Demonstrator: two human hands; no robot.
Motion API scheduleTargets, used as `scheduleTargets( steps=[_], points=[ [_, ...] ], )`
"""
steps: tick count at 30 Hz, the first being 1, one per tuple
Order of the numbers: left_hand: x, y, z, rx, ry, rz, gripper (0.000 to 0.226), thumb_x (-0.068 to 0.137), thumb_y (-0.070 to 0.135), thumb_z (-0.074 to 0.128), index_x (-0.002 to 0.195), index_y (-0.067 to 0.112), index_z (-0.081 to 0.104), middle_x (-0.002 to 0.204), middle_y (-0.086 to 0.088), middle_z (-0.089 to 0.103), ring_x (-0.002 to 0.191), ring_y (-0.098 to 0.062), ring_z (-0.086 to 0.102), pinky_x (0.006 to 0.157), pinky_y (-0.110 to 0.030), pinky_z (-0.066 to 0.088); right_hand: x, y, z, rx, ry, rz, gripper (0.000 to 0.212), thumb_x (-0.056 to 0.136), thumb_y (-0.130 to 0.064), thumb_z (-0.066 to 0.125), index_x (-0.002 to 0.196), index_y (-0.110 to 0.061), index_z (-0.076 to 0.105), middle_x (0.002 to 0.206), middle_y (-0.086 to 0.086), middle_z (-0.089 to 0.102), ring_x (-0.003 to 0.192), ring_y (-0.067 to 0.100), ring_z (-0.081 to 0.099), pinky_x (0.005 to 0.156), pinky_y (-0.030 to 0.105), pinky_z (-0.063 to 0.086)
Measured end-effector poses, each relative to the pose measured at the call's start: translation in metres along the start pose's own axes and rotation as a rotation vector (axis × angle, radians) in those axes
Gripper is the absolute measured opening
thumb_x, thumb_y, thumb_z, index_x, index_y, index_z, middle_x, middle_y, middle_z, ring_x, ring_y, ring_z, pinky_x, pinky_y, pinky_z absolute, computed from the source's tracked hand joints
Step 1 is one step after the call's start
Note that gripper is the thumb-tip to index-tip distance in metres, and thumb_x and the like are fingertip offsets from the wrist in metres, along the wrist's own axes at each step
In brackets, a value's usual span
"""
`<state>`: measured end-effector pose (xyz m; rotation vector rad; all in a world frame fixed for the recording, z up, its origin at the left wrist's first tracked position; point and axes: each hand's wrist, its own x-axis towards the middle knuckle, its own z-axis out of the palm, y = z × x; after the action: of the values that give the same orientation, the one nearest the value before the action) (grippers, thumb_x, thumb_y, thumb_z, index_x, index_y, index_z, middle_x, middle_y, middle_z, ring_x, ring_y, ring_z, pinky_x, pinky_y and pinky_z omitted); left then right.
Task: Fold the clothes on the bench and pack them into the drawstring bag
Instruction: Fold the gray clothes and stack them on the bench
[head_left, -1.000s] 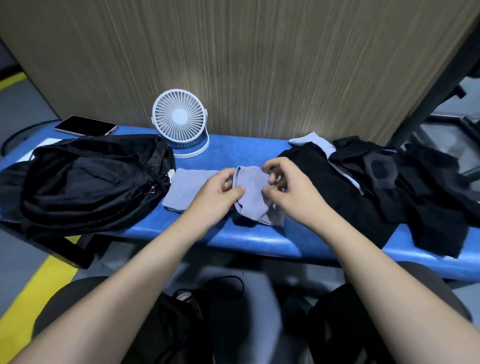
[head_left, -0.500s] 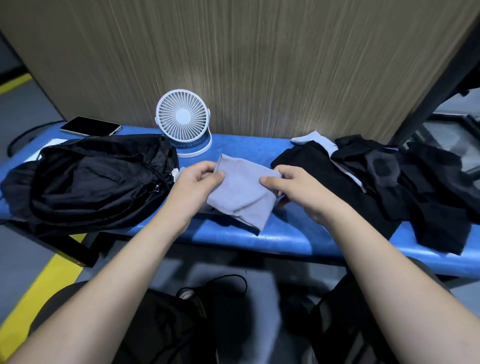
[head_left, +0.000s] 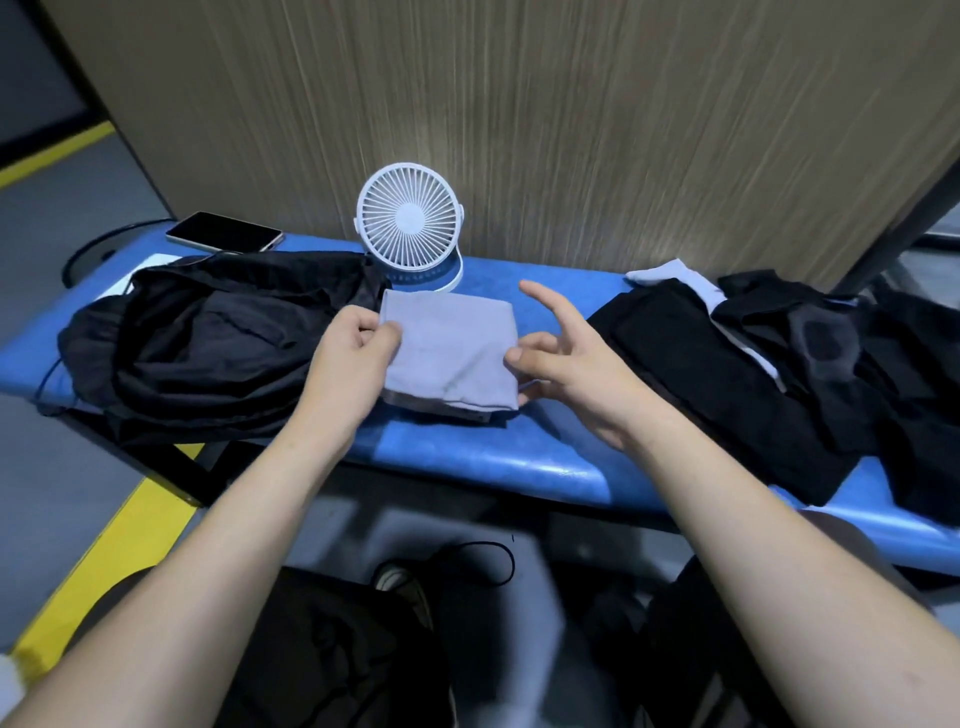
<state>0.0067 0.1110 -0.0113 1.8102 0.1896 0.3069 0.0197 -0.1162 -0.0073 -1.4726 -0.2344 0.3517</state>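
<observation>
A folded lavender-grey cloth (head_left: 451, 349) lies flat on the blue bench (head_left: 498, 457), in the middle. My left hand (head_left: 353, 358) pinches its left edge between thumb and fingers. My right hand (head_left: 566, 358) hovers at the cloth's right edge with fingers spread and relaxed, thumb near the lower right corner, holding nothing. The black drawstring bag (head_left: 208, 343) lies crumpled on the bench to the left, touching my left hand's side. A heap of black clothes (head_left: 779, 374) with a pale piece (head_left: 670, 273) under it covers the right end of the bench.
A small white desk fan (head_left: 410, 228) stands at the back behind the cloth, against the wooden wall. A phone (head_left: 223, 232) lies at the bench's far left. Below the bench are my knees, a dark bag (head_left: 322, 654) and a cord on the floor.
The cloth, held up and being folded between both hands, now lies flat as a folded square on the bench. My right hand has let go and opened; the left still pinches the edge.
</observation>
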Motion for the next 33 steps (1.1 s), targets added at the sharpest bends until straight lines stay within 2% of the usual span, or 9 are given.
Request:
scheduleTargets(
  steps=[6, 12, 15, 17, 19, 22, 26, 29, 33],
  points=[
    [0.002, -0.001, -0.006, -0.045, -0.017, 0.011, 0.017, 0.096, 0.008, 0.057, 0.1, 0.014, 0.042, 0.049, 0.013, 0.043, 0.041, -0.002, 0.033, 0.043, -0.016, 0.03, 0.014, 0.011, 0.016, -0.202, 0.171, -0.084, 0.028, 0.088, 0.008, 0.062, 0.112, -0.006, 0.066, 0.077, 0.006, 0.052, 0.062, 0.023, 0.045, 0.059, 0.033, 0.045],
    [0.009, -0.002, -0.015, -0.106, -0.111, -0.097, 0.02, 0.084, 0.016, 0.074, 0.097, 0.019, 0.059, 0.086, 0.0, 0.061, 0.067, -0.009, 0.053, 0.062, -0.022, 0.043, 0.024, 0.022, 0.023, -0.323, 0.238, -0.042, 0.026, 0.086, -0.007, 0.066, 0.11, -0.018, 0.069, 0.071, 0.011, 0.048, 0.063, 0.021, 0.043, 0.064, 0.031, 0.04],
    [0.011, -0.007, -0.017, 0.009, -0.1, -0.114, 0.025, 0.084, 0.006, 0.07, 0.101, 0.023, 0.065, 0.081, -0.006, 0.065, 0.069, -0.019, 0.055, 0.068, -0.029, 0.043, 0.027, 0.027, 0.025, -0.412, 0.188, -0.059, 0.028, 0.086, -0.016, 0.071, 0.113, -0.022, 0.07, 0.091, 0.012, 0.054, 0.069, 0.018, 0.054, 0.073, 0.027, 0.049],
    [0.012, -0.011, -0.017, 0.131, -0.088, -0.095, 0.027, 0.085, 0.005, 0.065, 0.099, 0.029, 0.065, 0.074, -0.01, 0.063, 0.065, -0.02, 0.053, 0.065, -0.029, 0.042, 0.028, 0.03, 0.025, -0.451, 0.149, -0.067, 0.032, 0.087, -0.014, 0.072, 0.118, -0.019, 0.068, 0.09, 0.007, 0.053, 0.072, 0.013, 0.053, 0.077, 0.024, 0.048],
    [0.01, -0.014, -0.018, 0.342, -0.097, -0.043, 0.024, 0.086, 0.01, 0.062, 0.104, 0.027, 0.065, 0.091, -0.011, 0.062, 0.068, -0.017, 0.054, 0.069, -0.031, 0.047, 0.028, 0.032, 0.026, -0.491, 0.12, -0.08, 0.035, 0.087, -0.012, 0.073, 0.121, -0.017, 0.066, 0.085, 0.002, 0.051, 0.072, 0.01, 0.05, 0.077, 0.022, 0.044],
    [0.002, -0.017, -0.016, 0.626, -0.064, 0.129, 0.023, 0.087, 0.015, 0.062, 0.11, 0.019, 0.063, 0.116, -0.006, 0.05, 0.095, -0.024, 0.056, 0.093, -0.039, 0.046, 0.026, 0.033, 0.025, -0.574, 0.159, -0.142, 0.032, 0.087, -0.014, 0.072, 0.119, -0.019, 0.068, 0.087, 0.001, 0.05, 0.075, 0.006, 0.051, 0.079, 0.016, 0.04],
    [-0.007, -0.01, -0.008, 0.8, 0.062, 0.37, 0.023, 0.086, 0.02, 0.065, 0.109, 0.023, 0.064, 0.11, -0.003, 0.047, 0.1, -0.029, 0.049, 0.086, -0.042, 0.047, 0.019, 0.032, 0.02, -0.804, 0.219, -0.235, 0.03, 0.089, -0.027, 0.068, 0.118, -0.029, 0.065, 0.091, -0.006, 0.045, 0.082, 0.003, 0.049, 0.083, 0.024, 0.041],
    [-0.004, -0.014, -0.006, 0.856, 0.011, 0.496, 0.023, 0.084, 0.014, 0.068, 0.105, 0.023, 0.068, 0.101, 0.001, 0.05, 0.091, -0.026, 0.044, 0.084, -0.042, 0.045, 0.015, 0.031, 0.019, -0.936, 0.18, -0.192, 0.034, 0.088, -0.038, 0.065, 0.122, -0.035, 0.06, 0.098, -0.005, 0.046, 0.097, 0.013, 0.054, 0.086, 0.035, 0.047],
    [0.0, -0.025, -0.005, 0.928, -0.109, 0.39, 0.024, 0.086, 0.013, 0.069, 0.106, 0.026, 0.071, 0.097, 0.002, 0.054, 0.09, -0.027, 0.048, 0.086, -0.043, 0.044, 0.014, 0.034, 0.019, -1.085, 0.071, -0.083, 0.043, 0.091, -0.043, 0.061, 0.132, -0.034, 0.053, 0.11, 0.0, 0.048, 0.118, 0.024, 0.05, 0.096, 0.037, 0.044]
  ],
)
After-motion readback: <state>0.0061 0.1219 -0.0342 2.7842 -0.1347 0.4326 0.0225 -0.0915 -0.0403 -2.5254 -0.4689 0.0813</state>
